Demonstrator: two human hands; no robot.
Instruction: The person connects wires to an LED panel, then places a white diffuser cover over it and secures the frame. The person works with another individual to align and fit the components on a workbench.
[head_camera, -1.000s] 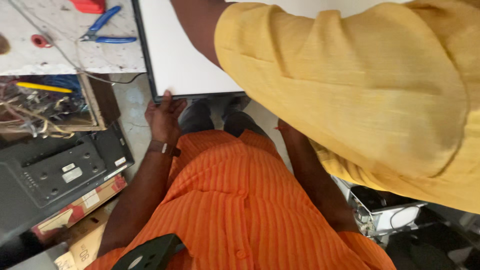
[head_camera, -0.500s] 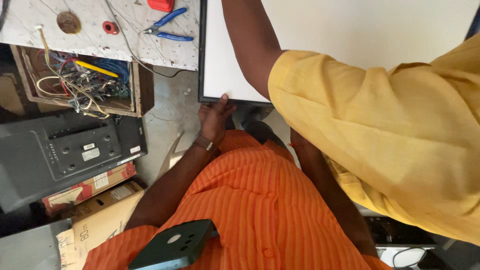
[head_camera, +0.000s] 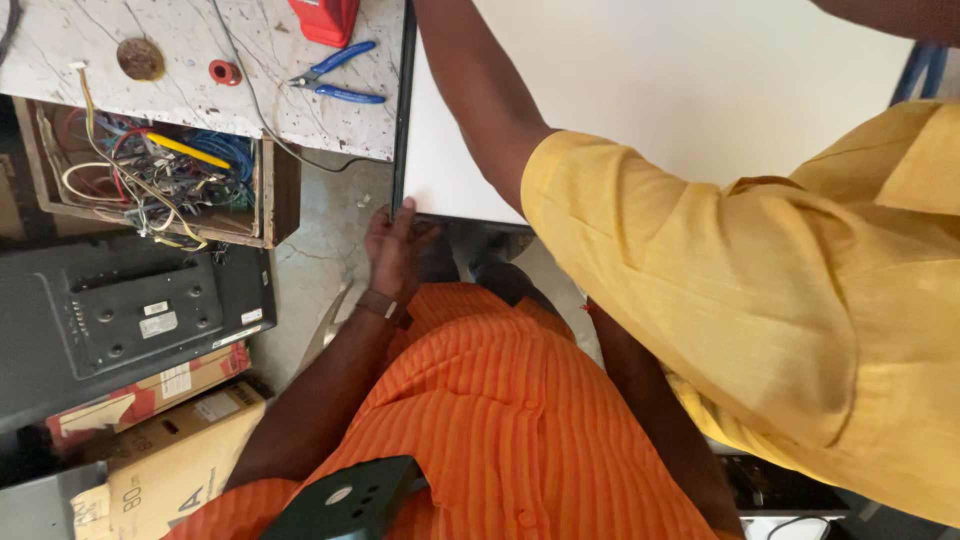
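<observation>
**Gripping the white panel at its near corner**

Holding entry: your left hand (head_camera: 395, 250) sits at the lower left corner of the white panel (head_camera: 650, 90), fingers curled up against its dark edge, closed on that corner. Since a second ago the view has swung right and down, so the panel's corner now lies nearer the middle and more of the bench shows; your hand keeps the same hold, which suggests the panel is being steadied rather than shifted. Your right hand is hidden behind the co-worker's yellow sleeve (head_camera: 760, 300); its grip cannot be told.

Counted items:
- White panel: one, lying beside the marble bench (head_camera: 180, 50).
- Blue-handled pliers (head_camera: 340, 85): one.
- Red ring (head_camera: 224, 72): one.
- Wooden box of tangled wires (head_camera: 150, 170): one.
- Black flat chassis (head_camera: 120, 320): one.
- Cardboard boxes (head_camera: 170, 450): two.
</observation>
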